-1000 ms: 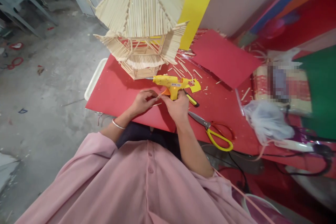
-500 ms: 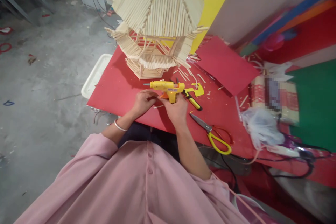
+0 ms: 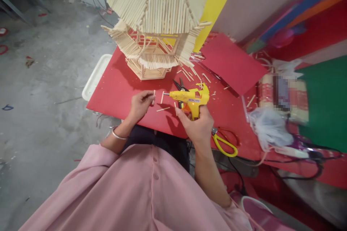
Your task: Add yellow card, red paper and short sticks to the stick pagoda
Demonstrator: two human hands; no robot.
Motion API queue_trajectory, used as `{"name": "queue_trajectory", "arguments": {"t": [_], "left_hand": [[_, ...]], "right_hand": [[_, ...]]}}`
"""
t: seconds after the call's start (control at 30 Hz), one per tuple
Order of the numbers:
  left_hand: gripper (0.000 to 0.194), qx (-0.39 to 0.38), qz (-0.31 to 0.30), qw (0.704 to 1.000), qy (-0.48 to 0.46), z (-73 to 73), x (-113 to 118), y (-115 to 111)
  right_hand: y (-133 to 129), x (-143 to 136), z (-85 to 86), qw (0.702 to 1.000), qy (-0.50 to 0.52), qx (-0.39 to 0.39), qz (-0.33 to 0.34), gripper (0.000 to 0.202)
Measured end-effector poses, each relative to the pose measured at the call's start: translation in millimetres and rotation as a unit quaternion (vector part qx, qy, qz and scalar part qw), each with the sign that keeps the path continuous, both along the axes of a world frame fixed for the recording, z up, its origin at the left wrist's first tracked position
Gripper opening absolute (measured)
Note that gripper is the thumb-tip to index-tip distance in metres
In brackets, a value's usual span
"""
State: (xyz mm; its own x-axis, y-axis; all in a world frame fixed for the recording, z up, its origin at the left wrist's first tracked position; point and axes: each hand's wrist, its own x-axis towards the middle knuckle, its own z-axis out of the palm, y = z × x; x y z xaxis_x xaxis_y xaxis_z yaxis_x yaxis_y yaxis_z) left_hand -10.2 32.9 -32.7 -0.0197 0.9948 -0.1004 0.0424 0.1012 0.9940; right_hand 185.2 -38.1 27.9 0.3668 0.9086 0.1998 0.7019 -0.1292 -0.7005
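Observation:
My right hand (image 3: 199,124) is closed around the handle of a yellow glue gun (image 3: 191,98), whose nozzle points left. Between my right thumb and finger there also seems to be a short stick (image 3: 175,106). My left hand (image 3: 141,105) pinches a small wooden stick (image 3: 154,97) upright, a little left of the nozzle and apart from it. Two loose sticks lie close by, one of them a short stick (image 3: 163,108) flat on the red tabletop (image 3: 119,95). Behind my hands stands a pavilion model (image 3: 159,11) built of thin sticks.
Scissors (image 3: 225,144) with yellow handles lie right of my right forearm. Dark-jawed pliers (image 3: 180,85) are partly hidden behind the glue gun. Stick scraps, a red sheet (image 3: 234,63) and a plastic bag (image 3: 268,126) occupy the right side. A white tray (image 3: 90,83) juts out at the left.
My right hand and the glue gun have moved right, away from my left hand. My left hand has shifted slightly left, and the stick in its pinch now shows.

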Motion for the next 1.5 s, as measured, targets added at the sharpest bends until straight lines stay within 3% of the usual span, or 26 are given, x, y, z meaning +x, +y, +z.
{"name": "queue_trajectory", "arguments": {"t": [0.1,0.2,0.33,0.5,0.77,1.5], "left_hand": [[0.034,-0.079,-0.028,0.990,-0.116,9.4,-3.4,-7.1],[0.044,-0.110,-0.049,0.977,-0.177,16.6,-6.3,-11.8],[0.045,-0.146,-0.073,0.962,-0.219,23.9,-7.2,-15.9],[0.046,-0.163,-0.077,0.947,-0.266,31.9,-2.0,-19.6],[0.046,-0.180,-0.055,0.947,-0.259,32.8,-0.5,-26.5],[0.041,-0.166,-0.035,0.953,-0.249,37.5,0.9,-27.7]], "right_hand": [[2.9,-1.9,-6.0,0.998,-0.054,0.037,0.004,0.051],[5.2,-2.8,-8.7,0.992,-0.105,0.065,0.015,0.042],[4.5,-1.9,-6.4,0.984,-0.154,0.083,0.017,0.029],[2.8,-0.3,-1.0,0.980,-0.180,0.082,-0.005,0.027],[9.1,-3.6,-0.2,0.975,-0.194,0.104,-0.030,0.023],[12.3,-3.7,0.8,0.972,-0.212,0.101,-0.013,0.019]]}}
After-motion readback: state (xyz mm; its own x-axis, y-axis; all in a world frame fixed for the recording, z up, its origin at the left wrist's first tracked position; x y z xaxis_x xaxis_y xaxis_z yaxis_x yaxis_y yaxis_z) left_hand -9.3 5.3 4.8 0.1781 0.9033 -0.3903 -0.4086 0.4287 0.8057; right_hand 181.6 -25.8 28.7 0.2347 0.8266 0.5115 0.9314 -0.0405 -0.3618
